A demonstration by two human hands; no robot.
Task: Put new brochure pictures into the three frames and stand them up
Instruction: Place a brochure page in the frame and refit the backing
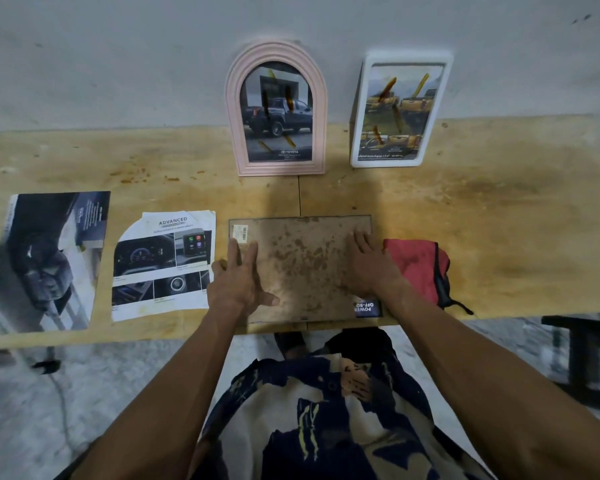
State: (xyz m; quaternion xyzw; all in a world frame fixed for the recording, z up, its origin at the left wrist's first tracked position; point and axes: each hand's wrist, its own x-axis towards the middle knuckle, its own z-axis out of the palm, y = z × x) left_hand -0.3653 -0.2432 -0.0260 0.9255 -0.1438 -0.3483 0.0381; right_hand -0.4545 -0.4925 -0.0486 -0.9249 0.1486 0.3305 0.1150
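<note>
At the table's near edge, the left hand (238, 282) and right hand (366, 263), both flat and open, press the third frame's backing board (300, 261); uneven pressure may shift the picture beneath.

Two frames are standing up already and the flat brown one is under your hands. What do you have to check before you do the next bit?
1. Pink arched frame standing with a picture in: ok.
2. White frame standing with a picture in: ok.
3. Third frame's backing board lying flat on the table: ok.
4. Left hand and right hand flat on the board: ok.
5. Brochure picture squarely inside: not ok, a corner pokes out.
6. Backing clips fastened: cannot tell.
</note>
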